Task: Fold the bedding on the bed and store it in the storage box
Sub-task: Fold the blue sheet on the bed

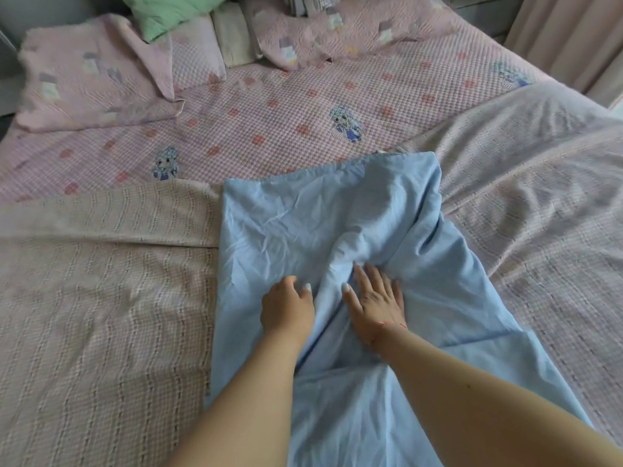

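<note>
A light blue sheet (303, 217) lies folded into a long strip down the middle of the bed, running from the near edge to about halfway up. A raised crease runs along its centre. My left hand (286, 308) rests on the blue sheet just left of the crease, fingers curled down against the cloth. My right hand (374, 298) lies flat on the sheet to the right of the crease, fingers spread. Under the sheet a pale woven blanket (101, 298) is spread across the near half of the bed. No storage box is in view.
The pink checked bed cover (269, 123) with cartoon figures fills the far half. Pink pillows (84, 79) and a green pillow (168, 11) sit at the head. A pink curtain (573, 38) hangs at the far right.
</note>
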A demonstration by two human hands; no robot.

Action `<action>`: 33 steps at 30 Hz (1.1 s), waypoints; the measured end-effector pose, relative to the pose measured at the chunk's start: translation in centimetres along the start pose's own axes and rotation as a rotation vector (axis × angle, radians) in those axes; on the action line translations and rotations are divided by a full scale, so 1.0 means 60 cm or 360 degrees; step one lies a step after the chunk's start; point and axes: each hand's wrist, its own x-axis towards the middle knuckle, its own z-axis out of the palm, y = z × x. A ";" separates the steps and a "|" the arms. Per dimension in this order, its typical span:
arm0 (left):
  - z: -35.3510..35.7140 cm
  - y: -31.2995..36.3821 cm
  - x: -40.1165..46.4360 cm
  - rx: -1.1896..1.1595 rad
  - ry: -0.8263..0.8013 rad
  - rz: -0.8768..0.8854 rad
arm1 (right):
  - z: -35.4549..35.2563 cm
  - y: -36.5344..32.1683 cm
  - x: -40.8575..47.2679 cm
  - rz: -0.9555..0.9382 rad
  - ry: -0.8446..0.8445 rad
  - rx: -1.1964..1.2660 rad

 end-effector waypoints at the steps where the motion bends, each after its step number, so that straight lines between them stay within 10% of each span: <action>1: 0.006 0.002 0.016 -0.0058 -0.0020 -0.0021 | 0.014 0.011 0.010 -0.0029 -0.0004 -0.0024; 9: 0.034 0.016 0.101 -0.0282 -0.0194 0.0203 | 0.064 0.050 0.037 -0.0207 0.0256 0.0063; 14: -0.049 -0.020 0.143 -0.0459 0.0456 -0.0068 | 0.067 0.057 0.039 -0.0257 0.0428 0.0069; 24: -0.040 0.078 0.168 -0.1392 -0.0821 -0.0465 | 0.067 0.050 0.043 -0.0317 0.0495 0.0051; 33: -0.034 0.089 0.174 -0.1354 -0.0039 -0.0168 | 0.055 0.049 0.045 -0.0379 0.0506 0.0140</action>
